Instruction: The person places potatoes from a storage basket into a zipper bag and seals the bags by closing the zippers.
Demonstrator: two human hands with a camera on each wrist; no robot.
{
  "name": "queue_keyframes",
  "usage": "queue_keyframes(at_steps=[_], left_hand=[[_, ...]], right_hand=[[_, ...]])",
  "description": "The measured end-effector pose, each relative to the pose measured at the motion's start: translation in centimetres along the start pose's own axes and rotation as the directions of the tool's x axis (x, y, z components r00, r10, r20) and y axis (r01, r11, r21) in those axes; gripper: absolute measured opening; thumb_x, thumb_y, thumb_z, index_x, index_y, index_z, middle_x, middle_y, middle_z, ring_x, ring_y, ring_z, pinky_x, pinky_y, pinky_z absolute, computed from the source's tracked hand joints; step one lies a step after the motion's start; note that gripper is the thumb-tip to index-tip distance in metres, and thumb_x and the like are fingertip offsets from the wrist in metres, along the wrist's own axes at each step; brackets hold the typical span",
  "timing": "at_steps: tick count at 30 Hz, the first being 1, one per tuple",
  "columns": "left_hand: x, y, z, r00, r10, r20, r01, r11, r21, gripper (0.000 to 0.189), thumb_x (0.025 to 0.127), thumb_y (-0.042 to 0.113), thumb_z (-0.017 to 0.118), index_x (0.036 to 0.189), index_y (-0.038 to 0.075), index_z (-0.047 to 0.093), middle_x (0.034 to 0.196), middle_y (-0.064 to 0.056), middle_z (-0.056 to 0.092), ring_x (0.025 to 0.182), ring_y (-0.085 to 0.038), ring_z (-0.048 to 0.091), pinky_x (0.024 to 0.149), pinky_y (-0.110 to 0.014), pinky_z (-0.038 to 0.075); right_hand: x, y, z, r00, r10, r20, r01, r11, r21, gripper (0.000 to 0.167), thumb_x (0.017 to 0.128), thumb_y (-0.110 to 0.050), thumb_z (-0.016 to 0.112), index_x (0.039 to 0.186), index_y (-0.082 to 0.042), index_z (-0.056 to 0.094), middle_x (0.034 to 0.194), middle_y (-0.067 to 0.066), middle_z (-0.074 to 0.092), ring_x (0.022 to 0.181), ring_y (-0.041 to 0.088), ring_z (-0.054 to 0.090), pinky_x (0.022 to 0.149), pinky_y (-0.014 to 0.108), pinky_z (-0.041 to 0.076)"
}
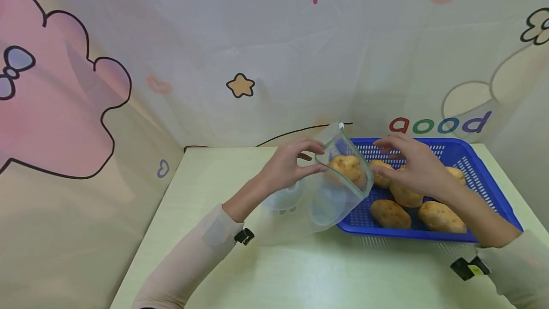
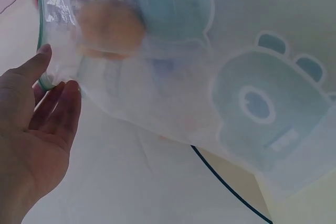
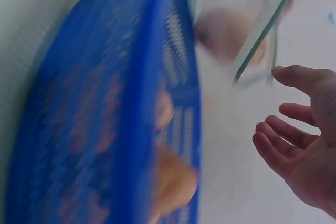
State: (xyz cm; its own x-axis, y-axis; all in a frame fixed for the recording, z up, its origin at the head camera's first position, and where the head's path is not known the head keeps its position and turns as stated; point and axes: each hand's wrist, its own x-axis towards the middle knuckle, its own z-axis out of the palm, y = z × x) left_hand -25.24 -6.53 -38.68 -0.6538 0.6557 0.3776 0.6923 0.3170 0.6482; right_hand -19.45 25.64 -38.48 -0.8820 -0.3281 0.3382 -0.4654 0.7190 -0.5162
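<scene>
A translucent zip bag (image 1: 330, 206) with a green-edged mouth and pale blue cartoon prints is held up over the table, its mouth spread. Inside it, close to the mouth, lies a potato (image 1: 346, 167). My left hand (image 2: 44, 124) pinches the left side of the mouth between thumb and fingers. On the other side, my right hand (image 1: 413, 166) is spread with nothing in its grasp. Its thumb is at the bag's right rim; whether it touches I cannot tell. Below that hand, several potatoes (image 1: 442, 217) lie in a blue plastic basket (image 1: 493, 182).
The light green table (image 1: 296, 275) carries the basket on its right side, partly behind the bag. A printed cloth (image 1: 274, 51) hangs behind and along the sides. Small black devices are strapped on both sleeves (image 1: 193, 252).
</scene>
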Motion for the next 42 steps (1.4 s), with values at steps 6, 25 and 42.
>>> queue_keyframes(at_steps=[6,25,42], left_hand=[[-0.1,0.2,-0.9,0.999,0.011,-0.046,-0.01,1.0,0.013,0.032,0.092,0.015,0.086,0.119,0.002,0.074,0.133,-0.007,0.068,0.12,-0.019,0.066,0.093,-0.025,0.06],[0.2,1.2,-1.9,0.998,0.046,-0.036,-0.046,0.999,-0.007,0.032,0.091,0.013,0.087,0.119,0.005,0.074,0.131,-0.006,0.068,0.117,-0.016,0.067,0.092,-0.021,0.059],[0.9,1.1,-1.1,0.998,0.043,-0.04,-0.044,0.999,-0.029,0.031,0.091,0.014,0.086,0.118,0.005,0.074,0.131,-0.007,0.069,0.12,-0.016,0.066,0.091,-0.022,0.06]], right_hand=[[-2.4,4.5,-0.5,0.987,0.123,0.108,-0.112,0.989,-0.101,0.058,0.094,-0.034,0.084,0.135,0.003,0.064,0.129,0.024,0.065,0.117,0.045,0.062,0.092,0.067,0.054],[-3.2,6.5,-0.9,0.977,0.184,0.106,-0.178,0.982,-0.066,0.06,0.09,-0.029,0.089,0.132,0.003,0.059,0.121,0.022,0.065,0.103,0.038,0.064,0.077,0.048,0.059],[3.3,-4.6,0.0,0.999,0.024,0.035,-0.032,0.966,0.258,0.061,0.092,-0.023,0.087,0.141,-0.006,0.054,0.136,0.014,0.06,0.12,0.038,0.064,0.098,0.059,0.058]])
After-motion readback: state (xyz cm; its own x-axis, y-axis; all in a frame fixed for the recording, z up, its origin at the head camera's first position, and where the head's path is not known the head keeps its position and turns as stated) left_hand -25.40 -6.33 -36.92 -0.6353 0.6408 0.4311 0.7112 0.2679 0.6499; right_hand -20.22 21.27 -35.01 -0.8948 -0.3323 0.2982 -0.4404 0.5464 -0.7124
